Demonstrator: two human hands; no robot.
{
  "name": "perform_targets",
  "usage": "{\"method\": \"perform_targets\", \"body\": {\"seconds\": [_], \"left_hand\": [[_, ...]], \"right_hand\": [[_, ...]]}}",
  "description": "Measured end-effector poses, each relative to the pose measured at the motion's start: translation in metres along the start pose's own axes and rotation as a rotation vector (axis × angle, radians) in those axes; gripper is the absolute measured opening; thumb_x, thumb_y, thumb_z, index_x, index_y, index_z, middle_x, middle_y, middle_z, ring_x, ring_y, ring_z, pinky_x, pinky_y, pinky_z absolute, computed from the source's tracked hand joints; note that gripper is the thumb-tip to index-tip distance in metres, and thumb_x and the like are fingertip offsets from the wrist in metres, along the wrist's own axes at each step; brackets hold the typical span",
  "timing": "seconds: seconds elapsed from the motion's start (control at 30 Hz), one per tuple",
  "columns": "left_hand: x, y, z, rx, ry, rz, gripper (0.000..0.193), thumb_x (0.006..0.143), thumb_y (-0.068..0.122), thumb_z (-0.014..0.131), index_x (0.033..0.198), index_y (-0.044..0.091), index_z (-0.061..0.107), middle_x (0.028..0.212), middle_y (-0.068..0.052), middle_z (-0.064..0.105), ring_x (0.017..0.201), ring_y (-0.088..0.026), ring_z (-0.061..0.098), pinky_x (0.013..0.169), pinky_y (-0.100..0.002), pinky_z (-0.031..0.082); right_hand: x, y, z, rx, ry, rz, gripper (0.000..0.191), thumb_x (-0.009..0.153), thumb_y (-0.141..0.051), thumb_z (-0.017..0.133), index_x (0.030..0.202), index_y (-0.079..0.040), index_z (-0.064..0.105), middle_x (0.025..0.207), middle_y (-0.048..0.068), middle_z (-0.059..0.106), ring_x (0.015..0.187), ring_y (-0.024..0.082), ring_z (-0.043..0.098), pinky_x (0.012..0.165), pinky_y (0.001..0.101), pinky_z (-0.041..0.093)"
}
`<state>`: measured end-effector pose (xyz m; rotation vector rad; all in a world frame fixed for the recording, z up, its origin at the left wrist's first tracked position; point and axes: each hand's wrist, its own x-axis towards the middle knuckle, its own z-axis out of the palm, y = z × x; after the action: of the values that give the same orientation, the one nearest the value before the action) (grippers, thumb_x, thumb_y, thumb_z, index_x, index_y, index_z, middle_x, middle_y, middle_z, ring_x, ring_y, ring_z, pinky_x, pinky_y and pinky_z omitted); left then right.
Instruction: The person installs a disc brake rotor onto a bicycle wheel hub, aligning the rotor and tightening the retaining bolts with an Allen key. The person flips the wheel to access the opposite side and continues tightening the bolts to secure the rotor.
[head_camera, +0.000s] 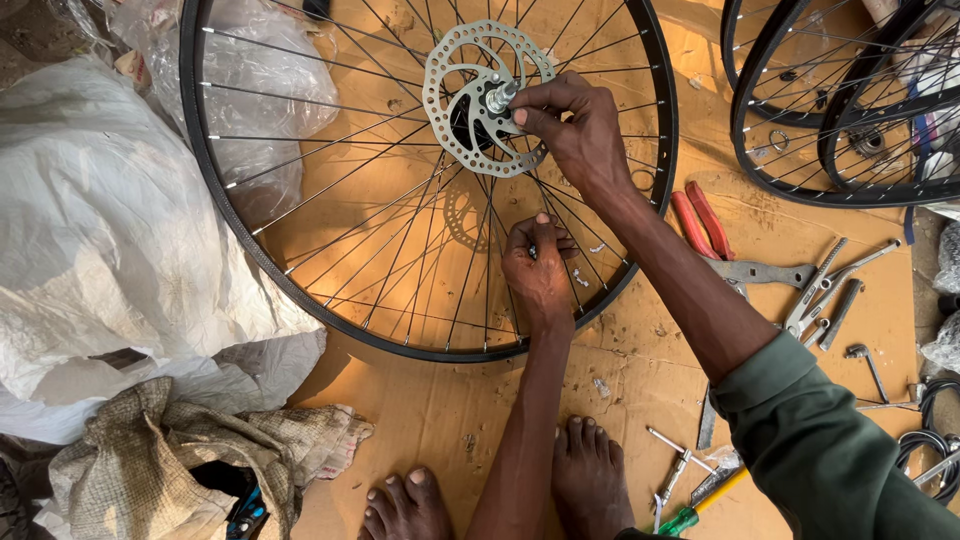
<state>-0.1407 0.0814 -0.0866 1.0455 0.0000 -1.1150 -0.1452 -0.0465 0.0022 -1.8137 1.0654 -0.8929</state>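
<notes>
Right now I see my right hand (575, 130) pinching the axle end (498, 97) at the brake disc (480, 95) of the bicycle wheel (250, 240), which lies on cardboard (440, 410). Below that disc, my left hand (538, 268) is closed among the spokes; what it grips is hidden. Pliers (700, 222) lie right of the wheel.

Wheel (300, 250) lies on cardboard (450, 410) — sacks (100, 230) left, tools (800, 285) right.

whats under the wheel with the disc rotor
Brown cardboard shows through the spokes of the wheel, with the rotor's shadow on it. The left hand reaches among the spokes; what its grip holds is hidden. The right hand pinches the axle.
</notes>
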Motion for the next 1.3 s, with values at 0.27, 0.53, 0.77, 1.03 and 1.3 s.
{"method": "perform_targets", "body": {"seconds": [0.27,0.53,0.77,1.03,1.3], "left_hand": [[-0.002,0.006,0.002,-0.028,-0.013,-0.053,0.030,0.099,0.030,0.067,0.096,0.001,0.066,0.076,-0.007,0.064,0.064,-0.014,0.063,0.061,-0.032,0.057],[-0.002,0.004,0.002,-0.027,-0.025,-0.022,0.030,0.100,0.031,0.066,0.096,0.001,0.067,0.077,-0.006,0.065,0.065,-0.014,0.064,0.063,-0.031,0.057],[-0.002,0.004,0.002,-0.036,-0.028,-0.031,0.031,0.100,0.032,0.067,0.096,0.001,0.066,0.078,-0.006,0.065,0.066,-0.014,0.064,0.064,-0.032,0.058],[-0.002,0.002,0.003,-0.058,-0.019,-0.017,0.027,0.100,0.028,0.067,0.097,0.001,0.066,0.077,-0.006,0.064,0.065,-0.014,0.063,0.063,-0.032,0.058],[-0.001,0.000,0.003,-0.097,-0.032,-0.024,0.025,0.101,0.026,0.066,0.096,0.001,0.065,0.077,-0.006,0.063,0.065,-0.013,0.062,0.063,-0.031,0.056]], "right_hand": [[0.004,-0.005,-0.005,-0.160,-0.027,-0.150,0.011,0.094,-0.005,0.077,0.103,0.000,0.076,0.094,0.006,0.072,0.081,0.013,0.069,0.072,0.0300,0.058],[0.009,-0.011,-0.014,-0.437,-0.121,-0.280,0.012,0.094,-0.005,0.077,0.099,0.005,0.075,0.090,0.014,0.071,0.071,0.019,0.070,0.060,0.0344,0.053],[0.005,-0.018,-0.017,-0.431,-0.172,-0.363,0.017,0.094,-0.007,0.077,0.102,0.007,0.072,0.093,0.018,0.068,0.076,0.025,0.072,0.066,0.0346,0.058],[0.006,-0.015,-0.016,-0.478,-0.133,-0.400,0.013,0.095,-0.002,0.073,0.106,0.004,0.077,0.094,0.017,0.071,0.074,0.024,0.073,0.061,0.0331,0.057],[0.004,-0.017,-0.017,-0.711,-0.135,-0.556,0.012,0.096,-0.005,0.077,0.100,0.006,0.075,0.086,0.017,0.068,0.070,0.028,0.069,0.059,0.0382,0.056]]}}
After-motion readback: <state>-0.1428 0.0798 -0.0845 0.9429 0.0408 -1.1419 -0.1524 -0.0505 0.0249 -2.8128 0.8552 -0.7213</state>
